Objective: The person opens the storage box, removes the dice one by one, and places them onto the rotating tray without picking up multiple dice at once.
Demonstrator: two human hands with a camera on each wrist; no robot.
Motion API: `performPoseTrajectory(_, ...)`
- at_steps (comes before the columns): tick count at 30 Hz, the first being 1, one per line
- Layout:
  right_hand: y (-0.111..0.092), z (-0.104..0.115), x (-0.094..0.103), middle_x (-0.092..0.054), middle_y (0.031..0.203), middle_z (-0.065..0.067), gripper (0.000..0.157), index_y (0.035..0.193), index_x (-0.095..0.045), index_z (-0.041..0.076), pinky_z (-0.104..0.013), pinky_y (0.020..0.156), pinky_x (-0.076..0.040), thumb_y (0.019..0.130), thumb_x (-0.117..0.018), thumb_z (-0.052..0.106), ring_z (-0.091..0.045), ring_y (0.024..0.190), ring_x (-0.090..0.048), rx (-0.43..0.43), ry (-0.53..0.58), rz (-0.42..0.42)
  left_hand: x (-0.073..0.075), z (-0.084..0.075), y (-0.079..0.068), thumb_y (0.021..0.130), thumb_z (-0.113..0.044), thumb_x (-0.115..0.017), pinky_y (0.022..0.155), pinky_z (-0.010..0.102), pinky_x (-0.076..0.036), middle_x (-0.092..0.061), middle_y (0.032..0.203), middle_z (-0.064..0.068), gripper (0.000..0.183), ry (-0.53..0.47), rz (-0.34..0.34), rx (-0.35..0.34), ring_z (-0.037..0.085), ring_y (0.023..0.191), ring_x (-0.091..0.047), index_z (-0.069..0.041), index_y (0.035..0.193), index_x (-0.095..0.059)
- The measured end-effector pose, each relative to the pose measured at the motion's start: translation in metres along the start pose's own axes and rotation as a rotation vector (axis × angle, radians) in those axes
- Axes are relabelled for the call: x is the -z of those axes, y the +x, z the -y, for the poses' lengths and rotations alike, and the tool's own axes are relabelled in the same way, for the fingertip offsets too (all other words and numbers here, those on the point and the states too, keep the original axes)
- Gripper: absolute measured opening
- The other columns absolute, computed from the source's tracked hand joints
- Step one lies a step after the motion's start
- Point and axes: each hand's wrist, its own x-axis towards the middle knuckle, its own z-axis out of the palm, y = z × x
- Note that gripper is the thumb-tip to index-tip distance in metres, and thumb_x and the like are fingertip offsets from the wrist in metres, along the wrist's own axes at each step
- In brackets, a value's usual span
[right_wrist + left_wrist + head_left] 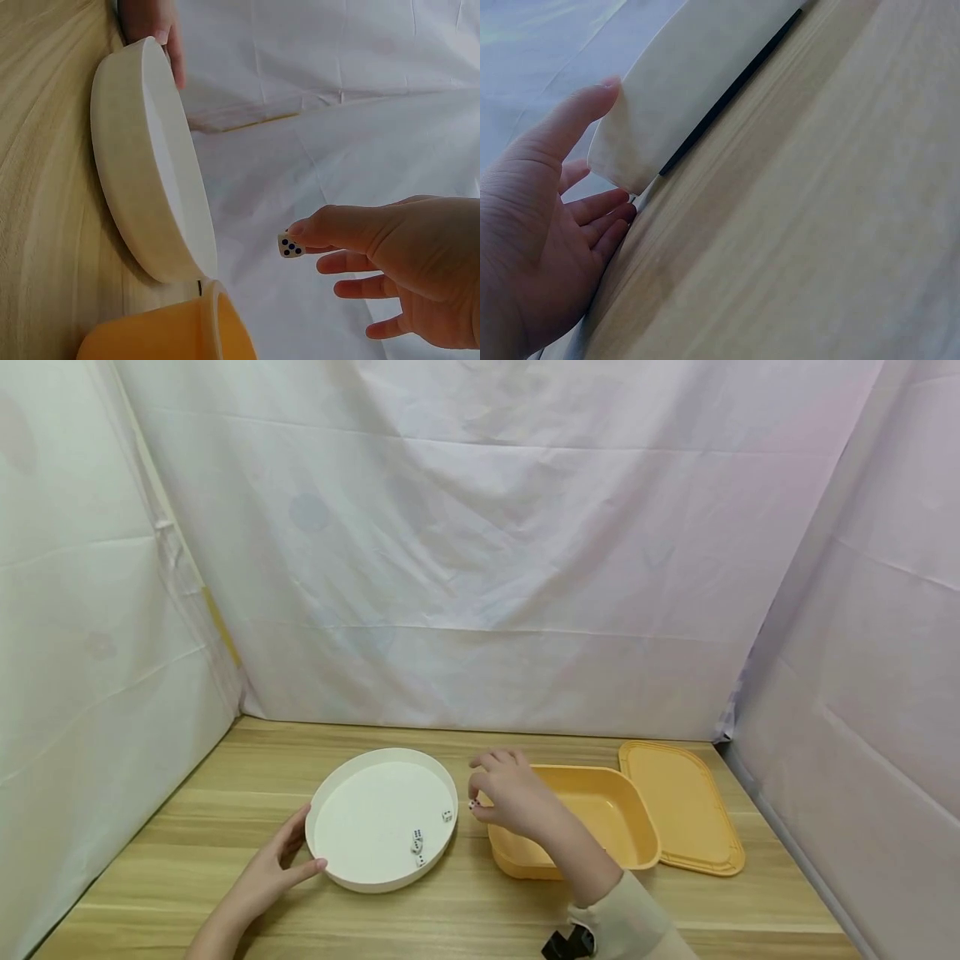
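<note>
My right hand (517,793) pinches a white die (291,245) between thumb and fingertips, raised by the left rim of the yellow bin (645,827). Dark pips show on the die's face. Around the left side of the round white tray (360,827) my left hand (273,864) rests, thumb and fingers spread against its outer wall. In the left wrist view the left thumb touches near the rim while the other fingers lie low by the base. Several white dice (417,839) lie on the tray's right half, one die (447,816) apart nearer the wall.
A yellow lid (678,802) lies flat to the right of the bin, its edge close to the bin's side. Light cloth curtains (480,568) hang behind the wooden table (187,827) and on both sides. A black device (567,942) sits at the right cuff.
</note>
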Motion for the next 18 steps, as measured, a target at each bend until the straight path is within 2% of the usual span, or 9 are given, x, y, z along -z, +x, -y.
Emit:
performPoseTrajectory(10,0.007,0.012,-0.011,-0.053,0.116,-0.001,0.008,0.077,-0.063,0.026,-0.049,0.093,-0.033,0.077,-0.069,0.031,-0.023,0.111,-0.044,0.033,-0.026,-0.001,-0.001,0.003,0.000,0.078,-0.029,-0.071,0.086,0.003,-0.025,-0.033,0.137,0.021,0.087,0.030,-0.007,0.029,0.035,0.122,-0.034,-0.011,0.144,-0.017)
performPoseTrajectory(18,0.011,0.019,-0.022,-0.054,0.113,0.000,0.007,0.077,-0.065,0.025,-0.049,0.092,-0.033,0.078,-0.068,0.031,-0.023,0.110,-0.044,0.038,-0.016,-0.011,0.000,0.004,-0.002,0.078,-0.029,-0.071,0.087,0.002,-0.025,-0.034,0.137,0.021,0.087,0.039,-0.013,0.024,0.035,0.122,-0.034,-0.010,0.144,-0.017)
